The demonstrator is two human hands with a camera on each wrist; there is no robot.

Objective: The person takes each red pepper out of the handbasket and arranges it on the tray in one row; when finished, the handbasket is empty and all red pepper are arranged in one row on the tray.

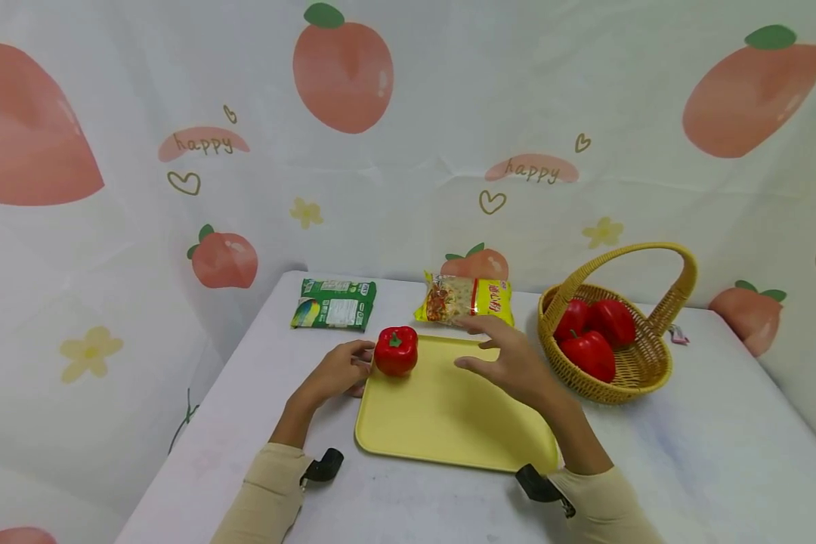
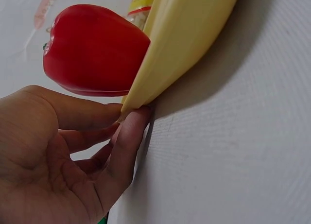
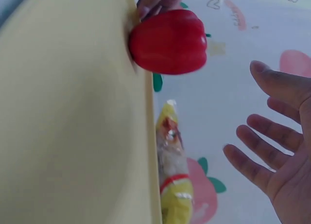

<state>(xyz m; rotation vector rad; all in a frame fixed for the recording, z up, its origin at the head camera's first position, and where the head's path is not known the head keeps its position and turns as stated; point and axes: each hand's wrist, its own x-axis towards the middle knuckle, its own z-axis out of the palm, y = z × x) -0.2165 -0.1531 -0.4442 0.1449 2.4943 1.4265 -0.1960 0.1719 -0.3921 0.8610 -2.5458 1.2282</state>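
A red bell pepper [image 1: 396, 352] stands upright on the yellow tray [image 1: 449, 412], near its far left corner, green stem up. At that corner my left hand [image 1: 336, 370] pinches the tray's rim; in the left wrist view the thumb lies at the edge beside the pepper [image 2: 95, 49] and the fingertips [image 2: 138, 117] come from beneath. My right hand [image 1: 510, 363] hovers above the tray's right side, fingers spread and nothing in them. From the right wrist, the same hand [image 3: 286, 136] shows apart from the pepper [image 3: 170, 42].
On the right stands a wicker basket [image 1: 639, 370] with a tall arched handle and 3 red peppers [image 1: 588, 355] inside. A green packet [image 1: 335, 304] lies back left, and a yellow-ended clear food bag [image 1: 465, 298] lies behind the tray. A printed cloth [image 1: 394, 196] hangs behind the table.
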